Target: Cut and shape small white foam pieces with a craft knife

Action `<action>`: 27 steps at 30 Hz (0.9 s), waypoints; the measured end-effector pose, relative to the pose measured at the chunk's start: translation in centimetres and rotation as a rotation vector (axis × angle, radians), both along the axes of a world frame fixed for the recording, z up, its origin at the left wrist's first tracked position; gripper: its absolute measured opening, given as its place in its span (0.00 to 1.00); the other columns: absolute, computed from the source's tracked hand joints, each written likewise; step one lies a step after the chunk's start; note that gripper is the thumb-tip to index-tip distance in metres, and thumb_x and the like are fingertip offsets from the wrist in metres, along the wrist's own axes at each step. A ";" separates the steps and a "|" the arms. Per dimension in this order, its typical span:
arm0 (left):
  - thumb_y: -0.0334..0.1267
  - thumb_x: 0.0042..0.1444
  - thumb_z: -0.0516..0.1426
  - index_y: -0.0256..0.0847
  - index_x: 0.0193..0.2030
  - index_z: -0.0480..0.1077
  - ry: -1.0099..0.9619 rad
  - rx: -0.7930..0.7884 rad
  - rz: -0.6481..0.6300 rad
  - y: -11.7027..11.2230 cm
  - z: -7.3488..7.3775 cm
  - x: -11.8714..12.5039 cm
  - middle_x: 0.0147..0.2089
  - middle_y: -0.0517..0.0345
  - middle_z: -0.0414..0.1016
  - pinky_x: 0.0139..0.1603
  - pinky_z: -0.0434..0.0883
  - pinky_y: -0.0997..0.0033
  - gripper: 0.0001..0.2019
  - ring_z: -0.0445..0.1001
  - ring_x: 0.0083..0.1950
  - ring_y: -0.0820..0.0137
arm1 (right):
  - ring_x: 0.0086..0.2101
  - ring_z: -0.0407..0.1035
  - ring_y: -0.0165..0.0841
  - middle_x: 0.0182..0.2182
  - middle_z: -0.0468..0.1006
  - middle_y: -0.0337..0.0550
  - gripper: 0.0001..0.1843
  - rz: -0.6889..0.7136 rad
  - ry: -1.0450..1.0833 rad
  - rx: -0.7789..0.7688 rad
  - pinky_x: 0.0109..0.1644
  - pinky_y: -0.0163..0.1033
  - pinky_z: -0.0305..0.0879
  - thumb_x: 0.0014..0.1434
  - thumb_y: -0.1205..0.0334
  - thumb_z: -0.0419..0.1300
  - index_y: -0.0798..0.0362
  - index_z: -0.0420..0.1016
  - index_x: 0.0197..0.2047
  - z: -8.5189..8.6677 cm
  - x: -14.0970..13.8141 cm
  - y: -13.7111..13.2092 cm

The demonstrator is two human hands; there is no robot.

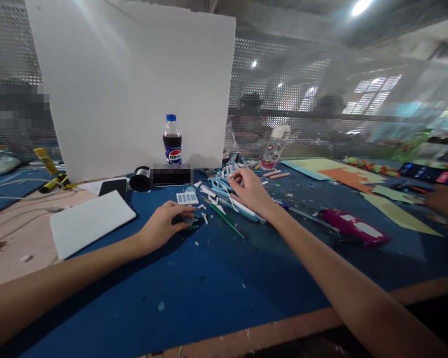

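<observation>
My left hand (166,223) rests low over the blue mat (194,278), fingers and thumb curled around something small and dark that I cannot make out. Beside those fingers lies a small white card with blue patterns (187,198). My right hand (248,189) is over a heap of tools and scraps, its fingertips drawn together; whatever they hold, if anything, is hidden. Light-blue scissors (219,184) lie just left of its fingertips. Below it are a light-blue pen-like stick (246,213) and a green craft knife (227,221).
A cola bottle (172,144) stands before a white board (142,89). On the left are a white pad (93,223) and a black spool (140,179). At right lie a magenta tool (354,227) and coloured paper (343,176), near another person's hand (442,199).
</observation>
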State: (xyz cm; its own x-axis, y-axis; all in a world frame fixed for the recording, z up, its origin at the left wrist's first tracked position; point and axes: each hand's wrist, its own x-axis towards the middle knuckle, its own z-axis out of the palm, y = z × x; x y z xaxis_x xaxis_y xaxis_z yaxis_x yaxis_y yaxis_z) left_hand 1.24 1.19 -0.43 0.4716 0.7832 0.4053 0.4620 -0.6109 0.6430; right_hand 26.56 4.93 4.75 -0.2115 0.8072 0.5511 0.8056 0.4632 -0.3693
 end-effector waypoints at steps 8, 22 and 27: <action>0.28 0.50 0.53 0.44 0.58 0.57 0.041 -0.189 -0.158 0.2 0.3 0.1 0.47 0.57 0.74 0.53 0.65 0.60 0.26 0.71 0.50 0.67 | 0.27 0.57 0.31 0.33 0.66 0.46 0.14 0.207 -0.456 -0.275 0.27 0.36 0.52 0.48 0.56 0.56 0.54 0.60 0.36 0.0 0.6 -1.0; 0.31 0.50 0.52 0.40 0.57 0.52 0.091 -0.107 -0.090 -0.6 0.5 -0.5 0.47 0.52 0.71 0.49 0.66 0.59 0.26 0.70 0.48 0.65 | 0.37 0.61 0.44 0.37 0.66 0.57 0.14 0.012 -0.727 -0.273 0.26 0.38 0.56 0.43 0.59 0.59 0.59 0.68 0.34 -0.4 0.0 -1.7; 0.28 0.49 0.50 0.39 0.57 0.52 0.091 -0.096 -0.107 -1.3 0.7 -1.5 0.48 0.50 0.69 0.51 0.65 0.57 0.26 0.69 0.48 0.64 | 0.36 0.62 0.41 0.32 0.68 0.55 0.06 0.111 -0.695 -0.227 0.36 0.44 0.59 0.53 0.66 0.51 0.58 0.67 0.28 0.0 0.1 -0.9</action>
State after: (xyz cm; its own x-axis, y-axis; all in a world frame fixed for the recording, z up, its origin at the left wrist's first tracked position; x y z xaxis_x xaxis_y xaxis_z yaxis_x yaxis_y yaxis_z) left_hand -0.27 -0.13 0.29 0.5858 0.7596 0.2827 0.4567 -0.5975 0.6591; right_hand 26.69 4.02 4.76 -0.5381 0.8389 0.0820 0.8413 0.5287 0.1128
